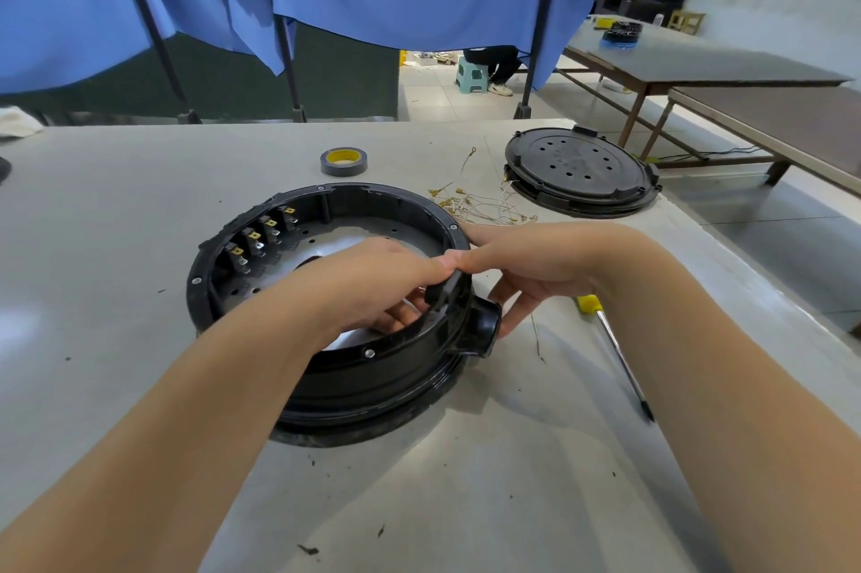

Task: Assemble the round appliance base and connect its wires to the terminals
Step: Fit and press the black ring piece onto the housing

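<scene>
Black plastic clip (pixel 445 288) sits pinched on the round base's (pixel 372 367) near-right rim, left hand (pixel 372 279) inside, right hand (pixel 526 265) outside.

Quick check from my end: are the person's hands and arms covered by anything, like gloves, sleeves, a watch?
No. The left hand and right hand are bare, without gloves, and no rings show. Both forearms are uncovered to the frame's edge: no sleeves, watch, bands, or markings in view.
</scene>
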A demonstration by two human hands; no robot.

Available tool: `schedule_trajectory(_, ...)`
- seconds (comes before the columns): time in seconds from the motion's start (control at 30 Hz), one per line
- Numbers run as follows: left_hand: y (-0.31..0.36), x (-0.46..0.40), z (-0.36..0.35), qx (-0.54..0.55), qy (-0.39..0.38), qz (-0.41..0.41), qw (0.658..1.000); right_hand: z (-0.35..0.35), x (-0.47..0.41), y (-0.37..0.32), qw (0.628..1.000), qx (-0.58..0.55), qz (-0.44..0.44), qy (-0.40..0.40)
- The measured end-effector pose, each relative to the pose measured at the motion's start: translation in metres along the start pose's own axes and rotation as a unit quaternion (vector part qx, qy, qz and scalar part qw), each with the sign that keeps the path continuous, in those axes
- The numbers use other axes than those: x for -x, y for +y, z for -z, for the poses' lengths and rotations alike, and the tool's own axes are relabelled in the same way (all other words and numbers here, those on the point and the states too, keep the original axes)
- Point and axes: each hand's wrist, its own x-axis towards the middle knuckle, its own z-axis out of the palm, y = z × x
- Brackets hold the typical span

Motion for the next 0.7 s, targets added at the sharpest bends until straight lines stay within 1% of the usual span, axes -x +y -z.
schedule_trajectory(0.33, -0.0001, 0.0030, 0.0044, 0.079, 0.006, 0.012, 0.997, 0.0056, 0.0007, 0.0041, 0.999, -0.011, 0.018, -0.025)
schedule_trajectory(0.4, 0.0004, 0.0034, 0.0053, 0.097, -0.004, 0.014, 0.995, 0.0066, 0.0018, 0.0050, 0.999, -0.007, 0.020, -0.036)
schedule_trajectory(0.53, -0.0023, 0.0032, 0.0071, 0.074, -0.022, 0.006, 0.997, 0.0059, 0.0038, 0.0038, 0.999, 0.003, 0.021, -0.034)
schedule_trajectory(0.6, -0.0034, 0.0028, 0.0079, 0.066, -0.014, -0.002, 0.998, 0.0046, 0.0052, 0.0014, 0.999, 0.008, 0.017, -0.028)
schedule_trajectory(0.7, -0.0054, 0.0017, 0.0077, 0.040, 0.014, -0.017, 0.999, 0.0011, 0.0069, -0.0022, 0.999, 0.048, 0.008, 0.000)
